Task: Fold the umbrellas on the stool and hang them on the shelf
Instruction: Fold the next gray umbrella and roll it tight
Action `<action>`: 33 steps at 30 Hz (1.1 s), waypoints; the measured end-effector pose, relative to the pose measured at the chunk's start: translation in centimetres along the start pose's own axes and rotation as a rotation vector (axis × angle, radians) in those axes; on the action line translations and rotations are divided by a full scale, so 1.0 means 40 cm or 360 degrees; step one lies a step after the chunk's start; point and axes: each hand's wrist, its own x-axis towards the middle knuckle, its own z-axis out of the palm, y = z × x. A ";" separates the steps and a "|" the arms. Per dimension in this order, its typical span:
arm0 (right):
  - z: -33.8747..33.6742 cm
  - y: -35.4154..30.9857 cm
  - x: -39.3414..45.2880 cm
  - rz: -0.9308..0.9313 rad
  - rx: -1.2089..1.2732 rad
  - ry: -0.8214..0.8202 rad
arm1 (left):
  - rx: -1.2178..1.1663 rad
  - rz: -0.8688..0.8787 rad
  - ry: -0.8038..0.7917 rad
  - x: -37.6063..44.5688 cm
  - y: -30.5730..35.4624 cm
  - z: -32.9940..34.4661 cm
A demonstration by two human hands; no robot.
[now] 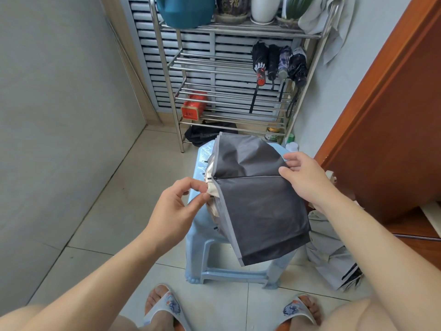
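Note:
A dark grey umbrella (257, 201) with a light grey hem and beige lining is held flat over the pale blue plastic stool (202, 249). My left hand (177, 206) pinches the beige fabric at the canopy's left edge. My right hand (304, 177) pinches the canopy's right edge by the rib. Several folded umbrellas (279, 63) hang from the right side of the steel shelf (229, 65). A light grey umbrella (334, 256) lies slumped on the floor to the right of the stool.
The shelf's top tier holds a teal bag (186, 10), pots and a cloth. A red tin (194, 106) sits on a lower tier, a black bag (210, 133) beneath. A wooden door (386, 115) stands at the right, a grey wall on the left. My sandalled feet stand on the tiled floor.

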 end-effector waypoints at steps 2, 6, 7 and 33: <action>0.000 -0.001 0.000 -0.0010 0.0010 0.0002 | 0.0046 0.0046 0.0063 -0.005 0.011 0.006; 0.002 0.000 -0.001 -0.0035 0.0008 0.0009 | 0.0179 0.0269 0.0106 -0.002 0.021 0.007; 0.002 0.000 -0.001 -0.0037 0.0010 0.0005 | 0.0210 0.0323 0.0108 0.001 0.018 0.005; -0.019 -0.026 0.057 0.0147 0.0389 -0.0219 | -0.0202 -0.0492 -0.0229 0.048 0.000 0.031</action>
